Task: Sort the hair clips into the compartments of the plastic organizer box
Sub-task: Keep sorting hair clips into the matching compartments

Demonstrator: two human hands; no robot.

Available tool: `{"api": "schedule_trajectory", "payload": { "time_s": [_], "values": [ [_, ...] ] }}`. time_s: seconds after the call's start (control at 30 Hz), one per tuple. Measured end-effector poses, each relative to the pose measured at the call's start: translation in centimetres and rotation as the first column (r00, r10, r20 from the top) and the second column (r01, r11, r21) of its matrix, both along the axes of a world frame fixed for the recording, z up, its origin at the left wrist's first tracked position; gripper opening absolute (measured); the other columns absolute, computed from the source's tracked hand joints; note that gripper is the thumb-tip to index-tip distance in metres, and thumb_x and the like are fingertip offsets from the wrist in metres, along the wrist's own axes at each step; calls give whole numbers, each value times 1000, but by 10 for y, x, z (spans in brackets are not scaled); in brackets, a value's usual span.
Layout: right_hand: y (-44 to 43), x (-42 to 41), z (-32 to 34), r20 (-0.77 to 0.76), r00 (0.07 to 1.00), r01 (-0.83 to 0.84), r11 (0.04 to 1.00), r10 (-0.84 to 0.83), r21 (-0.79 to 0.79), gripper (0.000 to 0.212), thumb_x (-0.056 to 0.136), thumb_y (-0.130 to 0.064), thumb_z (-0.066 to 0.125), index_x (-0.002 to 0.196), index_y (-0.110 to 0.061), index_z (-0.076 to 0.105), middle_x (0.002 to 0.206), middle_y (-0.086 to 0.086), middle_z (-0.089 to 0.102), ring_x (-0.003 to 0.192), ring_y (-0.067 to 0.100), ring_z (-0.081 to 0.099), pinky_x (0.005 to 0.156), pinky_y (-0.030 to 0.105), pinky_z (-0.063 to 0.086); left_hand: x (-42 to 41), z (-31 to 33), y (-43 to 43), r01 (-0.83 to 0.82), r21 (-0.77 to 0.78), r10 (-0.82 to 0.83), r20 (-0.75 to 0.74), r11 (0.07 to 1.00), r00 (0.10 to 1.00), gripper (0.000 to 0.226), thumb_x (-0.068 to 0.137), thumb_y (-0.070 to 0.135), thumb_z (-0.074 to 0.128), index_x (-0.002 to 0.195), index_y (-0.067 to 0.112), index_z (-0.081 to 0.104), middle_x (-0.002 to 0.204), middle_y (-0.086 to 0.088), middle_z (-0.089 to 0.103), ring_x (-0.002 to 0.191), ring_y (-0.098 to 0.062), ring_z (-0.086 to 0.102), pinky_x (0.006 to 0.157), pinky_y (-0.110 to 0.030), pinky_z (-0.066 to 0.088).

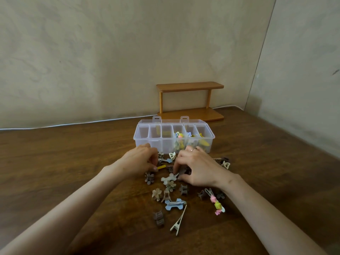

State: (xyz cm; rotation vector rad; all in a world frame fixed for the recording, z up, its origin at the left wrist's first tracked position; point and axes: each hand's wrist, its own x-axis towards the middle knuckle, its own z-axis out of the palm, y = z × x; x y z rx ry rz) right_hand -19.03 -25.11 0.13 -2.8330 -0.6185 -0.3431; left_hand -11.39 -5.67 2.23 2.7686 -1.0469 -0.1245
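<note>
We are picking clips point(174, 203) off the desk point(73, 162) at the box's point(143, 143) 6 o'clock, left grip point(141, 160) pinching a yellow clip point(161, 166), right grip point(196, 167) clutching a brown clip point(184, 171). Next we are likely dropping each into its compartment.

Pretty plain setup here: two bare forearms point(82, 205) come in from the bottom corners of the frame. The right hand point(196, 168) wears a thin band ring point(193, 149) (pale, looks like metal) near centre frame. The left hand point(139, 159) has a short, plain thumbnail.
</note>
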Motion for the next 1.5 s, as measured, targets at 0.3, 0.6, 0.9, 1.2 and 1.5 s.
{"api": "schedule_trajectory", "payload": {
  "time_s": [0.3,0.6,0.9,1.2,1.5],
  "values": [
    [-6,0,5,-116,993,49,976,-25,210,5,82,-26,66,84,-26,62,88,-16,54,89,5,47,84,24,34,-5,-4,-2,-19,55,14,92,998,996,21,84,30,64,102,21,57,110,1,50,98,-13,49,77,-24,47],
    [-40,5,26,1,900,308,639,-435,705,3,84,-16,67,84,-15,64,80,-7,63,73,6,58,61,13,43,-6,-4,-4,1,-2,-1,92,1000,996,12,84,29,60,92,20,56,104,3,50,93,-12,50,73,-23,49],
    [-39,47,40,89,766,561,729,-637,391,10,86,-26,64,85,-17,67,85,-5,65,78,10,56,56,24,37,-10,3,-5,26,-222,-3,102,975,995,13,84,25,61,89,24,49,88,9,55,77,-8,54,65,-21,49],
    [-23,36,44,9,941,263,744,-340,614,8,85,-25,67,86,-18,70,87,-4,66,74,7,56,65,20,44,-15,5,-6,61,-397,-20,106,916,994,11,85,25,63,87,24,52,78,15,52,70,-2,52,59,-14,44],
    [-1,13,31,-168,985,137,789,-44,599,8,80,-11,71,85,-17,73,80,-10,67,75,-5,58,67,11,45,-18,5,-9,62,-526,-42,51,848,998,5,86,18,62,90,19,60,86,7,64,79,-5,60,69,-18,51]
  ]
}}
